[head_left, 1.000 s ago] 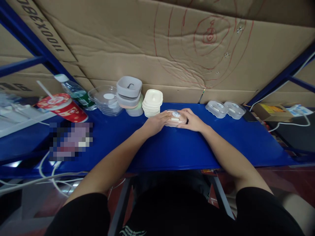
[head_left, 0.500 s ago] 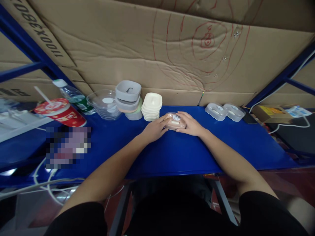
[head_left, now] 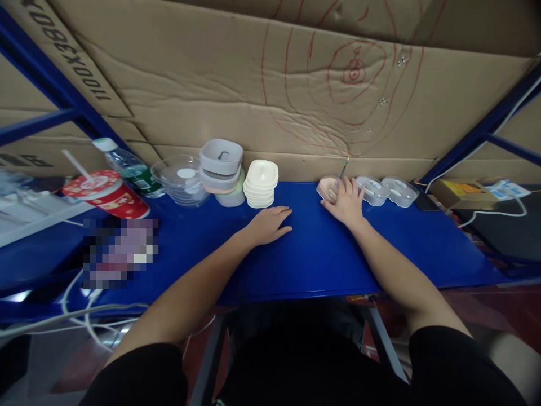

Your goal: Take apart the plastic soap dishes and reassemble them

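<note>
My left hand (head_left: 269,224) lies low over the blue table with its fingers stretched out, holding nothing. Just behind it stands a stack of cream-coloured lids (head_left: 260,189). Farther right, my right hand (head_left: 347,204) grips a pinkish food container with a clear cover (head_left: 326,189), thumb at its front and fingers over its right side. That hand hides part of the container. Two similar pale containers, one nearer (head_left: 372,190) and one farther right (head_left: 399,192), sit side by side just right of this hand.
Left of the lids are stacked grey tubs (head_left: 221,158) and nested clear plastic covers (head_left: 180,183). A water bottle (head_left: 131,169) and a red paper cup with a straw (head_left: 114,194) lean at the left. Cardboard (head_left: 203,84) walls the back. A small carton (head_left: 465,194) sits right.
The pinkish container has gone from between both hands to the back right, beside the pale containers, with my right hand on it. My left hand has let go and stayed near its place.
</note>
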Tool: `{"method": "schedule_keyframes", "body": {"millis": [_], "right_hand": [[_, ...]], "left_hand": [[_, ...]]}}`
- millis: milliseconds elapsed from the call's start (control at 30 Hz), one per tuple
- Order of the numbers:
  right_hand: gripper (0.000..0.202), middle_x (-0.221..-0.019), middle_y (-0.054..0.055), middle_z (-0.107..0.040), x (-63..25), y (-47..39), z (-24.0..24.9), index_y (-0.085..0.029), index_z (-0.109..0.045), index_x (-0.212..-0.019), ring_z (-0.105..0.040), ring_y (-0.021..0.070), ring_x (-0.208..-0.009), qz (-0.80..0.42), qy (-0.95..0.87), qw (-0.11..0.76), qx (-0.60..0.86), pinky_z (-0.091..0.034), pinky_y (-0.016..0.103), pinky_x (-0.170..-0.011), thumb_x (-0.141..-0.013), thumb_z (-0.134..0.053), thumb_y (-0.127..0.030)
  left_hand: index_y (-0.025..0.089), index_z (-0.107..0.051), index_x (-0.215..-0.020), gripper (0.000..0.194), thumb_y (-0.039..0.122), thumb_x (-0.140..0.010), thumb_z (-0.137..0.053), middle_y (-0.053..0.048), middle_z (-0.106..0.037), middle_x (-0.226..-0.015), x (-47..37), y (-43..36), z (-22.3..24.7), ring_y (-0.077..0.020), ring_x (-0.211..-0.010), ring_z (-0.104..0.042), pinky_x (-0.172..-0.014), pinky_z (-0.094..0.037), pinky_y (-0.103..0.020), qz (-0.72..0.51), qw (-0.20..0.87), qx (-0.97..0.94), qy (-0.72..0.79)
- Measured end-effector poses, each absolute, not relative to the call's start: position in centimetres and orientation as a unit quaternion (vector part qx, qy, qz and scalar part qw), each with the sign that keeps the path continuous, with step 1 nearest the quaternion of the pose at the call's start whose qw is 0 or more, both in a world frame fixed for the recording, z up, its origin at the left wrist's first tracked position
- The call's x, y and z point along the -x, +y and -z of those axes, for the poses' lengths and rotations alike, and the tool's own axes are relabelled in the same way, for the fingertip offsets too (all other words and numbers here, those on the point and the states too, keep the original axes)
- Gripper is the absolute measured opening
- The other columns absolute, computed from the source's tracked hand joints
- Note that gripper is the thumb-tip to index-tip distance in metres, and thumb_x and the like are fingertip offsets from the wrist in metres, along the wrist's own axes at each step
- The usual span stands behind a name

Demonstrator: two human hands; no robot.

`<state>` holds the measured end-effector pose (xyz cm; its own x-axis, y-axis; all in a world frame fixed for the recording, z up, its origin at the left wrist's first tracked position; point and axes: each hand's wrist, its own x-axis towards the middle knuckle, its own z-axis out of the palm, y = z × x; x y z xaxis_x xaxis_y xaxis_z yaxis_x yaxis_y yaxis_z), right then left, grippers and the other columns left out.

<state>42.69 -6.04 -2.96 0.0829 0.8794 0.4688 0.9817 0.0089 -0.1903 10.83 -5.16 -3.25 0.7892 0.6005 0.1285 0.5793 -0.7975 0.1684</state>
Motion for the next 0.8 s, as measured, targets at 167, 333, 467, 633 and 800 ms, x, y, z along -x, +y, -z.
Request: {"method": "schedule_keyframes", "body": {"millis": [167,333,467,633,800], "right_hand": [[0.085,-0.169,0.021,-0.05,-40.4,-6.1,3.6,-0.016,-0.05,-0.159,-0.039,0.0436,-0.161,0.049,-0.777,0.261,0.57,-0.026,0.067,-0.133,-0.094,-0.063,-0.069],[0.073,-0.164,0.019,-0.058,-40.1,-5.6,3.6,-0.016,-0.056,-0.155,-0.049,0.0352,-0.156,0.028,-0.784,0.319,0.531,-0.035,0.058,-0.131,-0.1,-0.056,-0.064],[0.061,-0.152,0.018,-0.069,-40.8,-5.7,3.1,-0.016,-0.066,-0.145,-0.051,0.0403,-0.155,0.046,-0.771,0.227,0.593,-0.025,0.066,-0.134,-0.099,-0.061,-0.055],[0.054,-0.146,0.02,-0.072,-41.6,-5.6,3.1,-0.015,-0.075,-0.134,-0.045,0.0491,-0.157,0.075,-0.731,0.197,0.649,-0.011,0.081,-0.13,-0.097,-0.063,-0.054],[0.043,-0.136,0.018,-0.077,-43.5,-5.1,2.7,-0.02,-0.082,-0.116,-0.048,0.0522,-0.152,0.103,-0.705,0.209,0.67,-0.007,0.088,-0.126,-0.098,-0.062,-0.054]], "left_hand": [[0.008,-0.056,-0.157,0.062,0.05,-0.111,-0.047,-0.023,-0.061,-0.157,-10.8,-5.0,3.6,-0.0353,-0.147,-0.058,-0.122,-0.046,-0.049,-0.088,0.045,-0.949,0.298],[0.011,-0.057,-0.156,0.059,0.049,-0.111,-0.049,-0.021,-0.062,-0.156,-10.8,-5.1,3.5,-0.0334,-0.146,-0.059,-0.121,-0.047,-0.046,-0.094,0.045,-0.948,0.299],[0.011,-0.057,-0.156,0.059,0.049,-0.111,-0.048,-0.021,-0.061,-0.158,-10.9,-5.2,3.3,-0.033,-0.147,-0.058,-0.122,-0.045,-0.047,-0.085,0.047,-0.948,0.304],[0.011,-0.058,-0.155,0.058,0.048,-0.111,-0.048,-0.022,-0.06,-0.159,-10.8,-5.2,3.3,-0.0339,-0.148,-0.057,-0.122,-0.045,-0.049,-0.086,0.053,-0.948,0.303],[0.011,-0.059,-0.154,0.058,0.048,-0.111,-0.048,-0.022,-0.059,-0.159,-10.8,-5.2,3.4,-0.0345,-0.149,-0.057,-0.123,-0.045,-0.05,-0.087,0.061,-0.947,0.302]]}}
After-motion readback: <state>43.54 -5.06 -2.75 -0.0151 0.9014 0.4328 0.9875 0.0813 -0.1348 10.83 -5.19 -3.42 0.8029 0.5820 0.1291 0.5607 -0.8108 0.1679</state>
